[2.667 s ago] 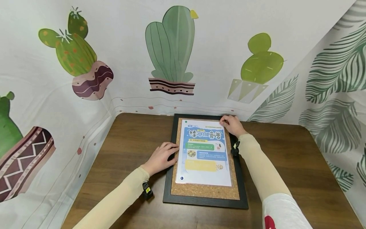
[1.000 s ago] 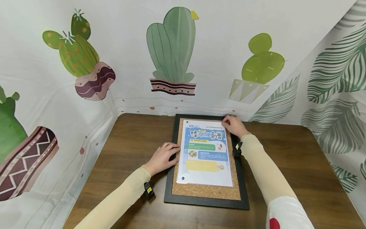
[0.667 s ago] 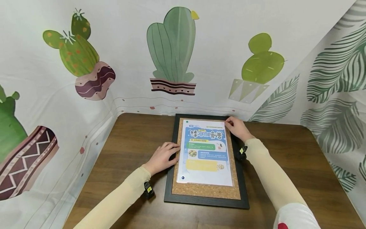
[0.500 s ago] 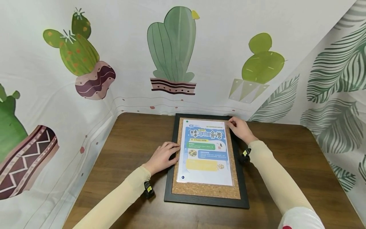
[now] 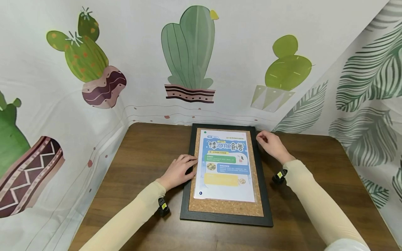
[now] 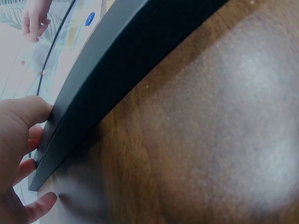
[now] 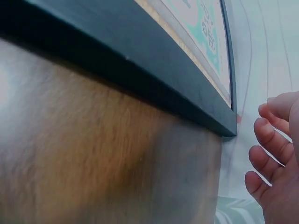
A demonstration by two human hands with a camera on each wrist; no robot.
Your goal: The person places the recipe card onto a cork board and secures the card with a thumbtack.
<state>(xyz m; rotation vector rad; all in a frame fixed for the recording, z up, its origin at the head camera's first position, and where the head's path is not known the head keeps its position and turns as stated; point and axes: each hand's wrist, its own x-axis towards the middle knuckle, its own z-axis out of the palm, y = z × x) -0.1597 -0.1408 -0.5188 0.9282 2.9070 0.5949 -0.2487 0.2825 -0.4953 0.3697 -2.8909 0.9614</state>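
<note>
A cork board [image 5: 226, 207] in a black frame [image 5: 226, 218] lies on the table, with a printed sheet [image 5: 221, 193] over the cork. The sheet carries a green push pin [image 5: 205, 132] at its upper left corner and a dark blue push pin [image 5: 200, 192] at its lower left. A faint pinkish spot shows near its upper right corner. My left hand [image 5: 178, 172] rests along the frame's left side, fingertips on the edge near the sheet. Just off the frame's upper right side, my right hand [image 5: 271, 143] hovers with loosely curled fingers, and no object shows in it.
The brown wooden table [image 5: 138, 146] extends to both sides of the board. A white cloth [image 5: 235, 52] printed with cacti and leaves hangs behind it. The frame's top edge lies close to the cloth. Each wrist wears a small black camera [image 5: 163, 207].
My right hand has left the sheet's upper right corner and moved right, past the frame. A pinkish spot now shows at that corner. My left hand and the board stay in place.
</note>
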